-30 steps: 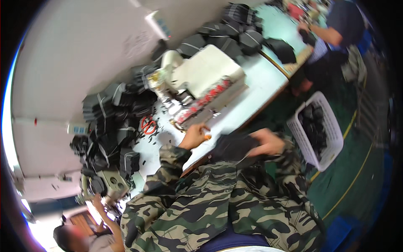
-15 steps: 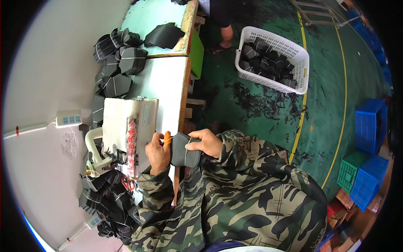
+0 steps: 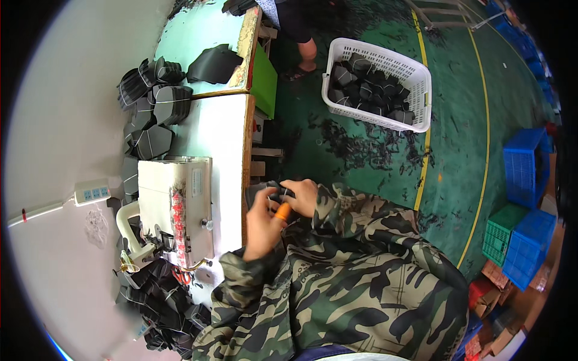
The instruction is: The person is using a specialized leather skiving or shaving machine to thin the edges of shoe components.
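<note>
At the table edge in front of my body, a small stack of flat dark grey pieces [image 3: 255,195] is held by my right hand [image 3: 303,197], whose fingers grip its right end. A thin pale band shows near those fingers. My left hand [image 3: 264,224] is bent over the near side of the stack, touching or close to it. It wears an orange finger cover [image 3: 283,212]. Its fingers are partly smeared by motion, so whether they pinch the band cannot be seen.
A white sewing-type machine [image 3: 180,210] stands on the pale table [image 3: 229,144]. Banded dark bundles [image 3: 171,105] lie behind it, more [image 3: 168,307] nearer me. On the green floor, a white basket [image 3: 421,90] holds similar bundles, with scraps around it. Another person's leg [image 3: 307,51] is beyond.
My left hand has moved rightward from the stack's left side to over its near side, toward my right hand. The stack has turned and shows less of its face. The whole view has shifted slightly.
</note>
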`<act>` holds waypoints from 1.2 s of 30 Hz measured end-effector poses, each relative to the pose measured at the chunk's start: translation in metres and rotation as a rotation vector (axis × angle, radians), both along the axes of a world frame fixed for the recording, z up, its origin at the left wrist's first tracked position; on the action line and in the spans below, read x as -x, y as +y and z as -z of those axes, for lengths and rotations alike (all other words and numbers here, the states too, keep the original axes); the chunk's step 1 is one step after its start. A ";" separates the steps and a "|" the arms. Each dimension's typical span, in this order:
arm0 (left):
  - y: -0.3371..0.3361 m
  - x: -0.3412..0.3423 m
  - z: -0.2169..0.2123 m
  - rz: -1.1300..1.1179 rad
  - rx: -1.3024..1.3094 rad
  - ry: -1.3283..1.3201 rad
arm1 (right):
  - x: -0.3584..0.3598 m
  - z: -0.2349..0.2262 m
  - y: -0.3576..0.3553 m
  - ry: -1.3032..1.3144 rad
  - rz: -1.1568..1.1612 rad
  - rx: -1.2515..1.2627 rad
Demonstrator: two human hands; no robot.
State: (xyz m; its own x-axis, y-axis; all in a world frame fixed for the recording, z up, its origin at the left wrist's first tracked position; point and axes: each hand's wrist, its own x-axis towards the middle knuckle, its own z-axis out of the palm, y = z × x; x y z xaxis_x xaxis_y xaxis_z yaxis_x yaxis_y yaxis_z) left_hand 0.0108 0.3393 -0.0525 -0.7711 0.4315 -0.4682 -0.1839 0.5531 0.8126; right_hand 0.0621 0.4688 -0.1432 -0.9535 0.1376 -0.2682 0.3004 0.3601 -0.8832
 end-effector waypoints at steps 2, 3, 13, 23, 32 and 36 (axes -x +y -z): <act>-0.007 0.024 -0.006 -0.342 -0.265 -0.401 | -0.007 -0.024 0.004 0.031 -0.235 -0.191; -0.006 0.025 -0.007 -0.282 -0.264 -0.373 | -0.012 -0.032 0.001 -0.027 -0.354 -0.262; -0.037 -0.007 0.021 0.177 0.279 0.283 | -0.023 0.064 0.093 -0.056 0.519 0.199; -0.106 -0.005 0.032 -0.785 -0.693 -0.562 | 0.031 0.016 -0.011 -0.219 -0.224 0.534; -0.166 -0.099 0.035 -1.155 -0.839 -0.480 | 0.011 -0.076 -0.175 0.205 -0.862 0.304; -0.196 -0.139 0.010 -1.157 -0.682 -0.520 | 0.005 -0.064 -0.196 -0.058 -1.025 0.373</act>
State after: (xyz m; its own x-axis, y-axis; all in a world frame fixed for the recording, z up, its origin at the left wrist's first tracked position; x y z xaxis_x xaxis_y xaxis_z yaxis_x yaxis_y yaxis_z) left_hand 0.1502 0.1429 -0.0630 -0.6459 -0.0561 -0.7613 -0.6047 -0.5711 0.5551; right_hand 0.0567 0.2727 -0.0792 -0.5532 -0.8141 -0.1768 0.0551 0.1760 -0.9828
